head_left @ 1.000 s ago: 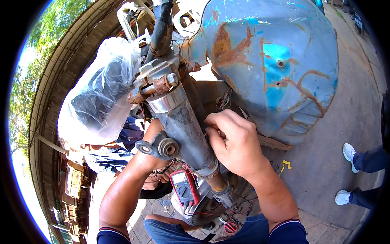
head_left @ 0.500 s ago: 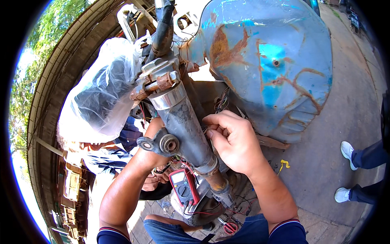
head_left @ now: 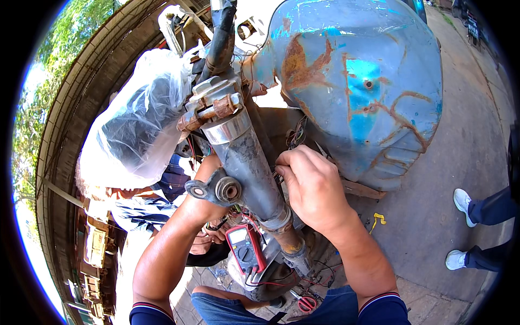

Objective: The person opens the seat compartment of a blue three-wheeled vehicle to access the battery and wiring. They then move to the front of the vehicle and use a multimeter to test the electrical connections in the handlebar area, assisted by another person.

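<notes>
A black motorcycle fork tube (head_left: pixel 244 162) with a silver collar slants down between my arms. My right hand (head_left: pixel 314 187) is just right of it, thumb and fingertips pinched together against its far edge. What lies in the pinch is too small to make out. Behind a round-eyed metal bracket (head_left: pixel 227 189) on the tube, my left hand (head_left: pixel 208 167) reaches in, its fingers hidden. Thin coloured wires (head_left: pixel 297 132) hang above my right hand, and more wires (head_left: pixel 234 216) bunch below the bracket. A red multimeter (head_left: pixel 245 249) rests below, near the tube.
A rusty blue fuel tank (head_left: pixel 395 49) fills the upper right. Clear plastic wraps a dark part (head_left: pixel 135 119) at left. Another person's hands (head_left: pixel 208 238) work beneath it. Red-handled scissors (head_left: pixel 306 303) lie by my knees. Someone's legs (head_left: pixel 490 211) stand at far right.
My right hand has rolled so its back faces up more, with the fingertips still pinched beside the tube. The tube has shifted slightly to the right in view. My left arm stays almost unchanged.
</notes>
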Demonstrator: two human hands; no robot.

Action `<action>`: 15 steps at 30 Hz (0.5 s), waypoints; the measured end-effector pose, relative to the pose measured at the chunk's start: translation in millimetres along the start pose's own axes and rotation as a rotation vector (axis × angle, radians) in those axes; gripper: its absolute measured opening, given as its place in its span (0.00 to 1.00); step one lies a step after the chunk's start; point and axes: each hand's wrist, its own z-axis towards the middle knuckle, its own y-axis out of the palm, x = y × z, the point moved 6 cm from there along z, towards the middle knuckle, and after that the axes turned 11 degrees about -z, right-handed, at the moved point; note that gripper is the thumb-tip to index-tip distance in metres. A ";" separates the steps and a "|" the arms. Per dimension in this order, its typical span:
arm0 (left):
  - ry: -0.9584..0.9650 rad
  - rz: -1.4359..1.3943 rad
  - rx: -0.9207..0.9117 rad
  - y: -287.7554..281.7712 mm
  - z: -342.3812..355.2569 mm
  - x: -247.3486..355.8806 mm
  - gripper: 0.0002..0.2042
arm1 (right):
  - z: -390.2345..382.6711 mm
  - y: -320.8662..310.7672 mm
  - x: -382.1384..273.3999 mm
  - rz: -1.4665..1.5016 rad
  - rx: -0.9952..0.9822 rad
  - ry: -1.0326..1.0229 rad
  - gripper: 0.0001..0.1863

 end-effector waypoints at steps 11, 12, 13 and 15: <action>0.044 0.024 -0.019 -1.6 0.6 -2.0 0.15 | 1.6 5.1 -7.8 -0.267 -0.079 -0.045 0.09; 0.051 0.003 -0.016 -1.6 1.0 -1.6 0.15 | 1.8 5.2 -7.4 -0.269 -0.078 -0.044 0.09; 0.058 -0.019 -0.014 -1.3 1.7 -1.2 0.15 | 2.1 5.5 -6.9 -0.271 -0.076 -0.043 0.10; 0.059 -0.039 -0.015 -0.6 2.6 -0.6 0.15 | 4.3 8.0 -2.9 -0.250 -0.097 -0.010 0.12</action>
